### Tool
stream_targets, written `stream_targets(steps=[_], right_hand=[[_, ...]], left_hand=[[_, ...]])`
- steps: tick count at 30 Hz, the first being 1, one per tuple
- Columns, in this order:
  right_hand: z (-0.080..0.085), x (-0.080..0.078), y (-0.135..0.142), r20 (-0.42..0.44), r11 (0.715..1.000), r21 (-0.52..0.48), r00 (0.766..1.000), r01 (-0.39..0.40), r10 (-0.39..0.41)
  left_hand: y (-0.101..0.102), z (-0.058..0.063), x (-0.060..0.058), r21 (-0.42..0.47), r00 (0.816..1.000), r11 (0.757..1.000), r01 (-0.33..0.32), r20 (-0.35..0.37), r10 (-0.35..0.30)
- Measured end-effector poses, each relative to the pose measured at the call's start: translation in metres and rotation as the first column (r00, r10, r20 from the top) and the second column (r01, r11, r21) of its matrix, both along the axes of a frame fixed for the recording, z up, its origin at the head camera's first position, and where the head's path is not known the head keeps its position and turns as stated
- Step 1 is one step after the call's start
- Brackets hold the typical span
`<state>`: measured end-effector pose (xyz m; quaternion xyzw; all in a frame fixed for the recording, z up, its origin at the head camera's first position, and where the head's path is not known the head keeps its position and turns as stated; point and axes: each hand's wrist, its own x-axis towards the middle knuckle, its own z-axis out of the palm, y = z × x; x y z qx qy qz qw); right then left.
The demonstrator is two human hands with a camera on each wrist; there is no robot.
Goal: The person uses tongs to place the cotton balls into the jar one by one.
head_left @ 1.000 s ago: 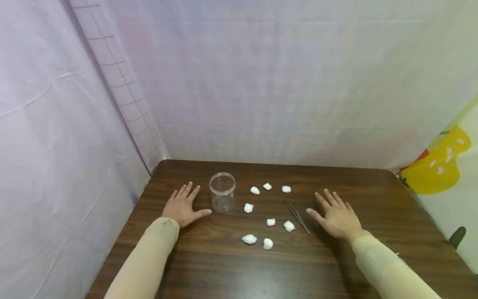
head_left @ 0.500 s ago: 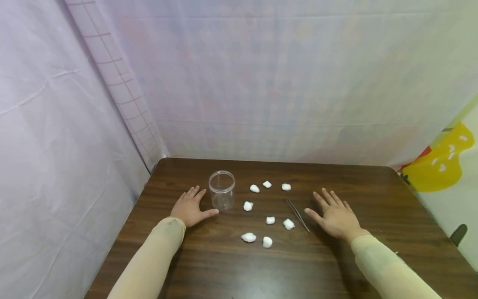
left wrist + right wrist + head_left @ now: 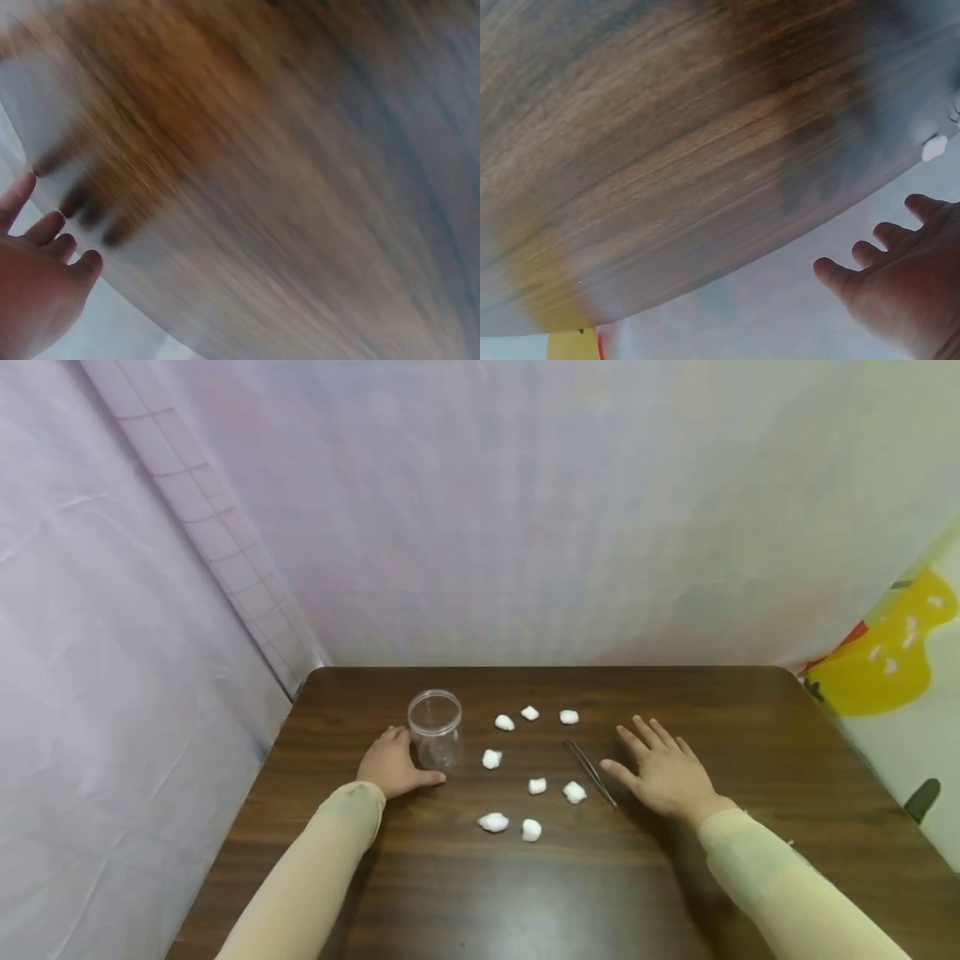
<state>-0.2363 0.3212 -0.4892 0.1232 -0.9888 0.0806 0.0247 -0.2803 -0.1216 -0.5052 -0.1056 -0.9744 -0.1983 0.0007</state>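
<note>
Left hand (image 3: 396, 765) nearer clear cylindrical jar (image 3: 438, 739); white tufts (image 3: 491, 759) scattered

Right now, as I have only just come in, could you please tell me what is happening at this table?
A person's left hand is at the side of a clear, open jar; whether it touches is hard to tell. The right hand is spread beside the metal tweezers, holding nothing. Eight white tufts lie scattered on the brown table, none in the jar.
</note>
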Motion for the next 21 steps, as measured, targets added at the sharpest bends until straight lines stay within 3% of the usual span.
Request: stream_targets(steps=[11,21], right_hand=[[0.024,0.003,-0.018,-0.108,0.995,0.068,0.991,-0.066,0.073],[0.026,0.0,-0.043,-0.054,0.995,0.083,0.997,-0.057,0.062]], left_hand=[[0.007,-0.001,-0.006,0.029,0.999,0.998,-0.051,-0.016,0.051],[0.009,0.0,-0.003,0.017,0.997,0.997,-0.079,0.016,0.079]])
